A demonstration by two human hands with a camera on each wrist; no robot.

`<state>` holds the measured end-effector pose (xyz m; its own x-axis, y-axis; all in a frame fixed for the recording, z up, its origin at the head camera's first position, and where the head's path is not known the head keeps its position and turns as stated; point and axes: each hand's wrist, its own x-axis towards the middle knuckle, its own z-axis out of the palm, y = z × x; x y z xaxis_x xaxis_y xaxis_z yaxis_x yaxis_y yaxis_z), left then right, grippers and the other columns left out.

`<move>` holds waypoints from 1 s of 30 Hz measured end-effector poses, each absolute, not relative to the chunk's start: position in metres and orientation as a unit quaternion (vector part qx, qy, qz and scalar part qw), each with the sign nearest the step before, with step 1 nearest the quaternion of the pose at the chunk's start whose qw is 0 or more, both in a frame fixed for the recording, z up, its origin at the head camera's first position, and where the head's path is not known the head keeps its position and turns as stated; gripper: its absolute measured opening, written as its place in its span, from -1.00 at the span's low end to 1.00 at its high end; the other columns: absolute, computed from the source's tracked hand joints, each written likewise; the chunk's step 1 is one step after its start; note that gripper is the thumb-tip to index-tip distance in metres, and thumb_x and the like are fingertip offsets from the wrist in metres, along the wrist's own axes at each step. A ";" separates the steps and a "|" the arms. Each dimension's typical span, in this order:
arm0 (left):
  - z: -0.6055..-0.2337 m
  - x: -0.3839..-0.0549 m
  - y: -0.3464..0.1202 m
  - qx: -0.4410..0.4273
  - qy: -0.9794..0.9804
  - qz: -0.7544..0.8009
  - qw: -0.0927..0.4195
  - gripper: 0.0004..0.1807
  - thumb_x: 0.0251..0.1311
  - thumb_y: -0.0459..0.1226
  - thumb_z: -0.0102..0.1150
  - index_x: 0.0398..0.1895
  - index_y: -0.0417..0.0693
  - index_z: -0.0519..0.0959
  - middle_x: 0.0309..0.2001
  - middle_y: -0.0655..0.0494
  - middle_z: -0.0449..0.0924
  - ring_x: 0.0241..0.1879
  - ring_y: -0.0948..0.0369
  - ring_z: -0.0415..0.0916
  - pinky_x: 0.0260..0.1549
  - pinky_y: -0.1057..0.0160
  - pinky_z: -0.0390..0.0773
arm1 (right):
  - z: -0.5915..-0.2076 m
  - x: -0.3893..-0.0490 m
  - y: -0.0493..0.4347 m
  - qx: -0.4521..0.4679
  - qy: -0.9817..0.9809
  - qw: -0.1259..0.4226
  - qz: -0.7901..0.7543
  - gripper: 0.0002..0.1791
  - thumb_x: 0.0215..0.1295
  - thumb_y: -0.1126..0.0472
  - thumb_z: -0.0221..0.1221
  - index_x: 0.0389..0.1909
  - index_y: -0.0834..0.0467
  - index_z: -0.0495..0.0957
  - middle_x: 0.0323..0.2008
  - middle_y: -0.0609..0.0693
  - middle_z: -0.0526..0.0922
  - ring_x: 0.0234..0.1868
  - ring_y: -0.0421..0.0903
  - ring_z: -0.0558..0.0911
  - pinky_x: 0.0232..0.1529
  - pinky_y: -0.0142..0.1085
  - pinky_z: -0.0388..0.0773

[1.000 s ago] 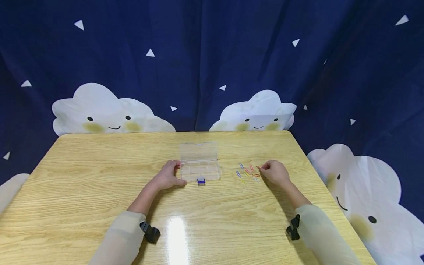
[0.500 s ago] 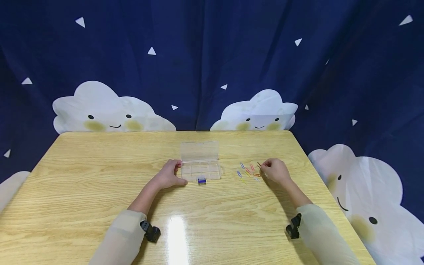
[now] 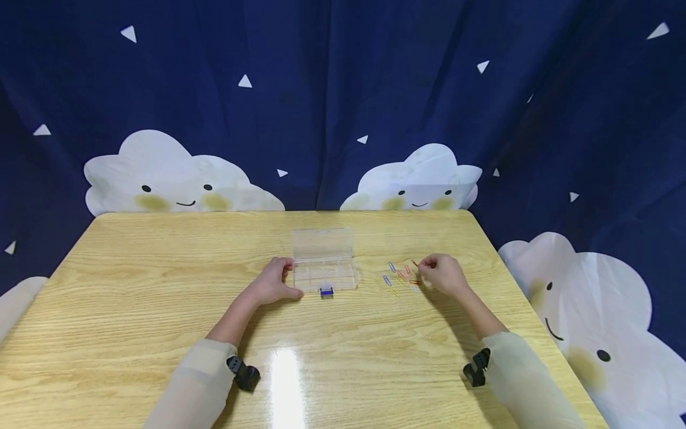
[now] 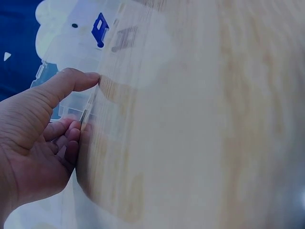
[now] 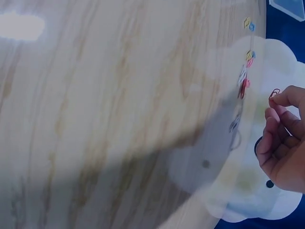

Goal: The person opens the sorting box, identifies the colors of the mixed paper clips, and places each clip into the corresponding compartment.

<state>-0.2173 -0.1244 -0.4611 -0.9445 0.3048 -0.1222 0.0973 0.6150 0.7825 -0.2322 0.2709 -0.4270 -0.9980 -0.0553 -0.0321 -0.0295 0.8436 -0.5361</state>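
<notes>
On the left, the left hand [image 3: 273,285] grips the left end of the clear box [image 3: 349,286], with its thumb at the front corner and its fingers bent by the side. The box sits flat on the tabletop [image 3: 161,286] with its lid [image 3: 323,243] open at the back and a blue catch [image 3: 326,292] at the front. If the left hand pushed too hard, the light box could slide or tip, or the lid could flop down. Next, to the right and apart from the box, lie small clips [image 3: 387,280] in blue, yellow, pink and other colors. They are so close together that a bump could scatter them. Last, the right hand [image 3: 442,274] pinches a red clip [image 5: 274,93] by one end, and it seems to be up off the tabletop. The clip is thin, so a loose pinch could let it twist or drop.
</notes>
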 end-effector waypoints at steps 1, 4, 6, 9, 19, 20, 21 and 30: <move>-0.461 -0.217 -0.124 0.113 0.890 0.424 0.122 -0.14 -0.17 -0.22 0.45 0.19 -0.40 0.25 -0.04 -0.17 0.31 -0.08 0.05 0.28 -0.06 0.12 0.35 | -0.426 -0.232 0.269 -0.024 0.959 0.023 -0.281 -0.77 0.23 0.19 0.06 -0.28 0.25 0.60 -0.42 0.08 0.63 -0.48 -0.12 0.49 -0.44 -0.32 0.39; -0.462 -0.218 -0.124 0.113 0.891 0.423 0.119 -0.16 -0.17 -0.22 0.45 0.18 -0.39 0.26 -0.06 -0.15 0.31 -0.10 0.06 0.27 -0.08 0.13 0.35 | -0.424 -0.231 0.264 -0.034 0.958 0.024 -0.284 -0.78 0.23 0.19 0.06 -0.29 0.24 0.60 -0.42 0.07 0.62 -0.49 -0.12 0.46 -0.44 -0.32 0.38; -0.461 -0.217 -0.123 0.112 0.891 0.424 0.115 -0.16 -0.18 -0.23 0.45 0.18 -0.39 0.27 -0.05 -0.15 0.32 -0.09 0.05 0.28 -0.06 0.14 0.35 | -0.422 -0.230 0.261 -0.041 0.957 0.026 -0.286 -0.77 0.24 0.19 0.05 -0.28 0.23 0.61 -0.41 0.07 0.62 -0.50 -0.13 0.45 -0.44 -0.32 0.38; -0.460 -0.216 -0.123 0.114 0.893 0.422 0.110 -0.16 -0.18 -0.23 0.45 0.18 -0.41 0.27 -0.04 -0.18 0.33 -0.09 0.03 0.29 -0.05 0.12 0.36 | -0.420 -0.229 0.256 -0.048 0.955 0.026 -0.292 -0.78 0.25 0.20 0.06 -0.29 0.23 0.62 -0.41 0.08 0.63 -0.52 -0.13 0.45 -0.45 -0.32 0.37; -0.459 -0.216 -0.123 0.111 0.895 0.418 0.112 -0.14 -0.18 -0.22 0.45 0.20 -0.40 0.26 -0.01 -0.18 0.34 -0.06 0.03 0.30 -0.02 0.09 0.37 | -0.419 -0.226 0.244 -0.070 0.952 0.041 -0.295 -0.78 0.26 0.18 0.09 -0.30 0.25 0.61 -0.48 0.05 0.61 -0.56 -0.15 0.44 -0.51 -0.32 0.36; -0.459 -0.216 -0.123 0.111 0.895 0.418 0.112 -0.14 -0.18 -0.22 0.45 0.20 -0.40 0.26 -0.01 -0.18 0.34 -0.07 0.03 0.30 -0.03 0.09 0.37 | -0.420 -0.225 0.242 -0.072 0.952 0.041 -0.295 -0.78 0.25 0.18 0.08 -0.30 0.25 0.62 -0.48 0.05 0.62 -0.56 -0.15 0.44 -0.52 -0.32 0.36; -0.459 -0.216 -0.123 0.111 0.895 0.417 0.113 -0.14 -0.18 -0.22 0.45 0.20 -0.39 0.26 -0.01 -0.18 0.34 -0.07 0.04 0.30 -0.03 0.10 0.37 | -0.420 -0.225 0.241 -0.073 0.952 0.041 -0.295 -0.78 0.25 0.17 0.08 -0.31 0.23 0.62 -0.47 0.04 0.62 -0.56 -0.15 0.43 -0.52 -0.32 0.35; -0.460 -0.216 -0.123 0.122 0.895 0.416 0.106 -0.21 -0.19 -0.22 0.44 0.13 -0.37 0.31 -0.10 -0.13 0.34 -0.16 0.08 0.26 -0.16 0.18 0.33 | -0.417 -0.222 0.231 -0.086 0.948 0.048 -0.303 -0.80 0.23 0.16 0.09 -0.31 0.20 0.61 -0.45 0.01 0.59 -0.53 -0.15 0.42 -0.45 -0.32 0.37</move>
